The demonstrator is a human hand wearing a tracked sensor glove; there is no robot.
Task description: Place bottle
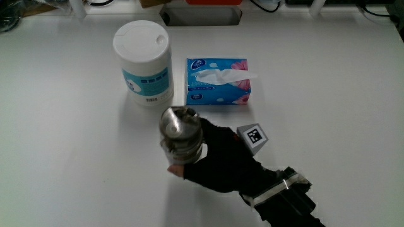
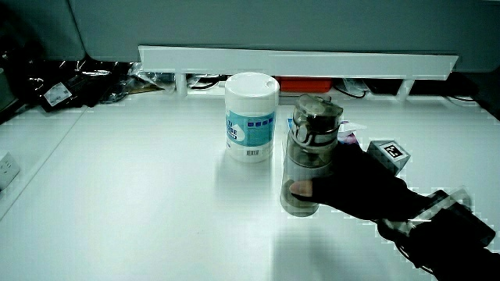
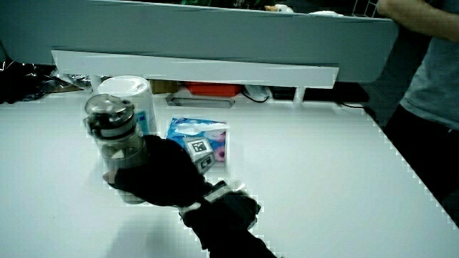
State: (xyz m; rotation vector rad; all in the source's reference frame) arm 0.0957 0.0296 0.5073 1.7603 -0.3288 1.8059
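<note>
The hand [image 1: 218,161] has its fingers [image 2: 299,189] wrapped round the bottle [image 1: 181,133], which stands upright in the middle of the table [image 1: 76,157], nearer the person than the wipes canister [image 1: 144,62] and tissue pack [image 1: 218,82]. Best here: keep it vertical, feel the base sit flat, then loosen the fingers without nudging it toward the canister.

No wording could be read anywhere. The white canister [image 1: 143,62] carried a blue label with print too small to make out, the tissue pack [image 1: 218,81] showed a small blue logo that stayed illegible, and the cube [image 1: 254,137] on the hand [image 1: 221,164] bore only a black-and-white pattern.
</note>
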